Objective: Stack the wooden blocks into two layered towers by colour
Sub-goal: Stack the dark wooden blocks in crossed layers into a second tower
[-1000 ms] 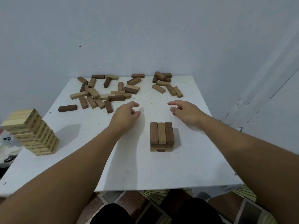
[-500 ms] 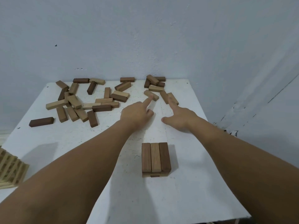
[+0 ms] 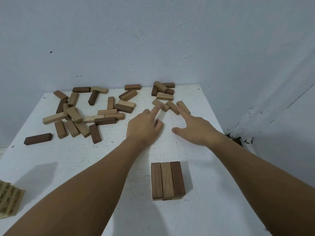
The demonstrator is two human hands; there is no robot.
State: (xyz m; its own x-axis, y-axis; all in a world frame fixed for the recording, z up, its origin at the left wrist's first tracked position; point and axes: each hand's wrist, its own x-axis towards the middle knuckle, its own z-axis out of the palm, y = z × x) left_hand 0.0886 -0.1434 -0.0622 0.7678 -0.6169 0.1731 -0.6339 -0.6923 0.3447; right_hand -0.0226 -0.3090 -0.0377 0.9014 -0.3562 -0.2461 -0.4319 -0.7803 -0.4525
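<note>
A short brown tower (image 3: 167, 180) stands on the white table (image 3: 85, 159) near me, three blocks side by side on top. Several loose light and dark wooden blocks (image 3: 81, 113) lie scattered across the far half. My left hand (image 3: 144, 126) reaches forward, its index finger straight and touching a light brown block (image 3: 161, 105). My right hand (image 3: 194, 128) stretches beside it, a straight finger on another brown block (image 3: 173, 107). Neither hand grips anything.
A pale tower (image 3: 9, 201) shows at the lower left edge, cut off by the frame. A small heap of blocks (image 3: 163, 91) lies at the far edge against the wall. The table's right edge runs close to my right forearm.
Both hands have moved forward from beside the brown tower to the far blocks, fingers now extended onto them. The view has shifted right and nearer, pushing the pale tower almost out of frame.
</note>
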